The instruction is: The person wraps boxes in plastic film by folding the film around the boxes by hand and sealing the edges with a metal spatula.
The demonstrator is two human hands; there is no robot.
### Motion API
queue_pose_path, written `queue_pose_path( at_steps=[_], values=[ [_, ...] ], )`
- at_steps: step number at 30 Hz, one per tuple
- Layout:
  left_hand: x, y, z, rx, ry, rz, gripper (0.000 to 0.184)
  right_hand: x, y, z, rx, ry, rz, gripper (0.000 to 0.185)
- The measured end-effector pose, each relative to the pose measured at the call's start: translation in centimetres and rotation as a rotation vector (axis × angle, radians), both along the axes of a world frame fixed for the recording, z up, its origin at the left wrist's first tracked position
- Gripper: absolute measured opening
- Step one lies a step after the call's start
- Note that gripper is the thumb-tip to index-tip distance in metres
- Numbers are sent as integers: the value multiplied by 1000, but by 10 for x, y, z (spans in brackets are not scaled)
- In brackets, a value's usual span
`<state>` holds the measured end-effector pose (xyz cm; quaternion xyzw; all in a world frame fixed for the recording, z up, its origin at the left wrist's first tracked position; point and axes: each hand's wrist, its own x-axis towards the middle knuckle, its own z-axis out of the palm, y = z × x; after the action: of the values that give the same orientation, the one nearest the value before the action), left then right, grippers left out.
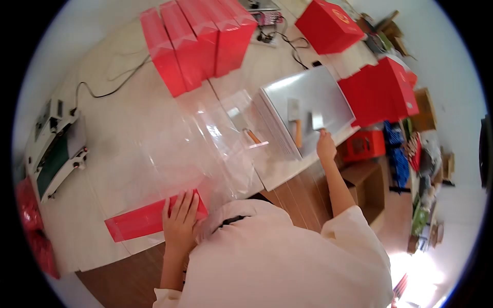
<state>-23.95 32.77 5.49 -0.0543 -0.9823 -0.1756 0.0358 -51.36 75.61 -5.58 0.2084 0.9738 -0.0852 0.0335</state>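
My left hand lies flat on a long red box at the table's near edge, fingers stretched out. Clear plastic film spreads beyond the box and partly around it. Off to the right, my right hand is closed around the handle of a scraper with a flat metal blade, held over a silver metal slab. A second scraper with a wooden handle lies on that slab. Left of it, a small orange-handled tool rests near the film.
Wrapped red boxes stand at the back. More red boxes are at the far right. A sealing machine with a cable occupies the left end. Below the right arm are a cardboard box and a red crate.
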Motion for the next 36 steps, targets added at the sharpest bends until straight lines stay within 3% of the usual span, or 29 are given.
queue_pose_path(
  at_steps=[7, 10, 11, 13, 15, 17, 18, 21, 22, 24, 28, 31, 36],
  values=[
    [27, 11, -11, -41, 148, 128, 38, -20, 11, -27, -23, -74, 35, 44],
    [31, 17, -7, -18, 161, 199, 35, -9, -12, -16, 66, 213, 194, 43],
    [34, 18, -8, -1, 182, 189, 35, -10, -25, -9, 66, 199, 246, 43],
    [34, 17, -2, 44, 198, 214, 33, -4, -61, 13, -33, 441, 452, 45],
    [50, 17, -6, 85, 220, 235, 32, 8, -117, 45, -169, 417, 709, 44],
    [69, 11, -22, 294, 383, 256, 28, 47, -198, 84, -629, 312, 907, 44],
    [79, 7, -27, 314, 449, 307, 19, 68, -232, 101, -505, 285, 1136, 51],
    [116, -13, -53, 323, 581, 571, 17, 148, -322, 134, -642, 89, 1613, 75],
    [126, -22, -60, 328, 599, 599, 17, 166, -343, 135, -627, 85, 1644, 75],
    [141, -40, -76, 436, 565, 954, 20, 193, -381, 134, -443, 57, 1840, 88],
    [169, -87, -126, 657, 450, 1190, 30, 209, -422, 118, -242, -18, 1884, 91],
    [167, -129, -182, 632, 475, 1192, 37, 197, -437, 128, -234, -65, 1880, 90],
    [137, -181, -247, 416, 260, 1126, 49, 154, -480, 172, -388, -221, 1601, 93]
  ],
)
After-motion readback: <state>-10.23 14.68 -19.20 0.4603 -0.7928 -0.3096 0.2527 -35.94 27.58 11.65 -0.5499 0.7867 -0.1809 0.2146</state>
